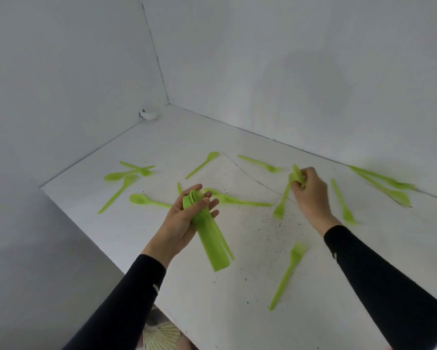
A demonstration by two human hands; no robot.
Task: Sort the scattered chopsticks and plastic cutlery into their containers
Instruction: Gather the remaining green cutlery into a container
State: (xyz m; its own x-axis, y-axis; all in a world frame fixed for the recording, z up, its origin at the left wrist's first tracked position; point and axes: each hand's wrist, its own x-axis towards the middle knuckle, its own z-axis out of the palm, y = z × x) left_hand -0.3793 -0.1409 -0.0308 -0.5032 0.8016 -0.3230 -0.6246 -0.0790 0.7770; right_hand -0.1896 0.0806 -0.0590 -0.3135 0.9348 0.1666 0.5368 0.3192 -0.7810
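Green spoon stack (210, 239) in left hand (183, 222); right hand (311, 194) grips cutlery (297, 174).

White table (237, 311) before me, top scuffed, dark specks (270, 221) strewn mid-surface, thin curved line (250, 173) scratched across far part. Two plain pale walls, left wall (61, 84) and far wall (288, 59), meet at dark corner seam (156, 59). Small white lump (149, 114) at foot of left wall, near corner. Soft grey shadow (318, 84) on far wall. Light even, diffuse. Grey floor (35, 248) beyond table's left edge. Pale ribbed fan-like thing (161, 335) below near edge.
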